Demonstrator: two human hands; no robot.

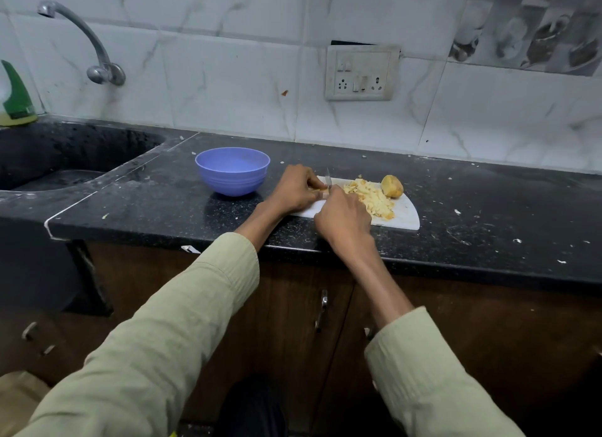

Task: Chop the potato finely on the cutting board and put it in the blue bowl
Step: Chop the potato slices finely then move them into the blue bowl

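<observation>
My left hand (294,189) pinches a small, slippery potato piece (321,192) at the white plastic cutting board's (405,216) left end, right hand (343,220) gripping the small steel knife (328,179), chopped pile (371,197) mid-board, blue plastic bowl (232,171) just left, empty.

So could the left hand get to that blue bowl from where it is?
Probably yes. The blue bowl stands just left of the left hand, with only bare counter between them. But that hand is holding a potato piece on the cutting board, so it would have to let go first.
</observation>
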